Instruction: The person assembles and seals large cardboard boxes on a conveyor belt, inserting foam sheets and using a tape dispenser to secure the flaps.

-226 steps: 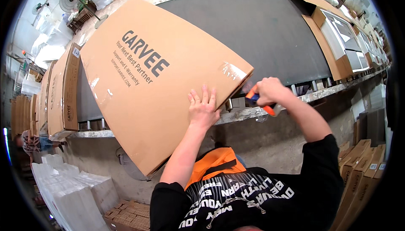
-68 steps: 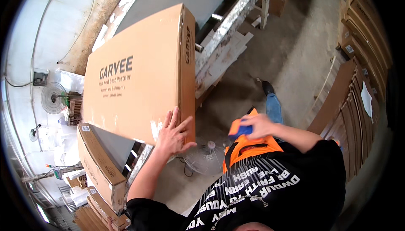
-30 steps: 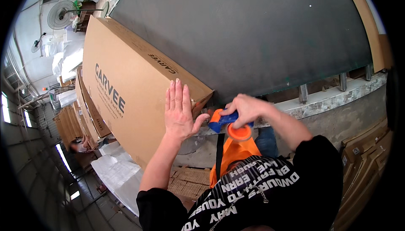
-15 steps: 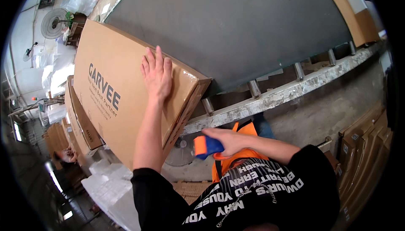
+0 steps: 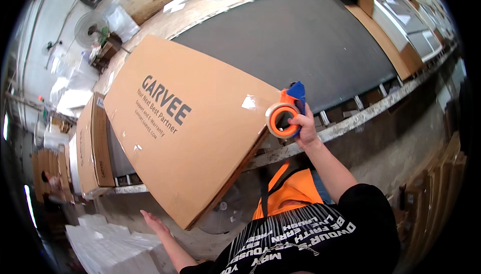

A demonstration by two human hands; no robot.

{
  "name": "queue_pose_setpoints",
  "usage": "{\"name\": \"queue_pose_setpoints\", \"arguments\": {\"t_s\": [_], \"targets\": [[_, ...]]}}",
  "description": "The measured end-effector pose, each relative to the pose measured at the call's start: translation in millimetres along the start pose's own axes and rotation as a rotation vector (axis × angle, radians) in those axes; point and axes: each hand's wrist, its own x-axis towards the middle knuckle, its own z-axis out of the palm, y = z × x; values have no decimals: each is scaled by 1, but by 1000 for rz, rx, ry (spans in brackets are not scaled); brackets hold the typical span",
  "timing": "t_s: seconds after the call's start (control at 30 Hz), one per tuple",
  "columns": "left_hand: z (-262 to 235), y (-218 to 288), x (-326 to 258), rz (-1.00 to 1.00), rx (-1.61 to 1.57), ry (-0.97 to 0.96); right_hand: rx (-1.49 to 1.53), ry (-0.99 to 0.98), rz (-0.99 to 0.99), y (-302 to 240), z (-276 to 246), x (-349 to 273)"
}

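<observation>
Down low, my left hand [image 5: 154, 222] hung flat and empty beneath the big cardboard box's [image 5: 190, 123] near corner. Higher, my right hand [image 5: 302, 126] gripped the orange tape dispenser [image 5: 284, 113] at its right edge; beyond lay the dark conveyor belt [image 5: 310, 38].

The big cardboard box [image 5: 185, 123] is plain tan with dark grey printed lettering and a shiny clear strip of tape at one corner. The tape dispenser [image 5: 285, 113] is orange with a blue handle and a pale tan roll. The conveyor belt [image 5: 300, 38] is dark grey. The vest [image 5: 290, 194] is bright orange, and the shirt [image 5: 320, 239] is black with white lettering.
</observation>
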Motion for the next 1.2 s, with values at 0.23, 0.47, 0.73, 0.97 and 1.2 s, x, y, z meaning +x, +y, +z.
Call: {"name": "queue_pose_setpoints", "arguments": {"t_s": [0.23,0.47,0.73,0.97,1.2], "targets": [[8,-74,-20,-178,-459,-673,-115,-179,208,7,23,20],[156,-35,-233,-237,-573,-424,-224,-214,49,-89,-43,116],[387,-19,-440,224,-273,-1638,-154,-274,-44,-84,32,144],[283,-14,-248,55,-32,-927,-438,-325,140,-19,56,121],[151,15,-5,92,-253,-58,-488,-230,117,79,89,147]]}}
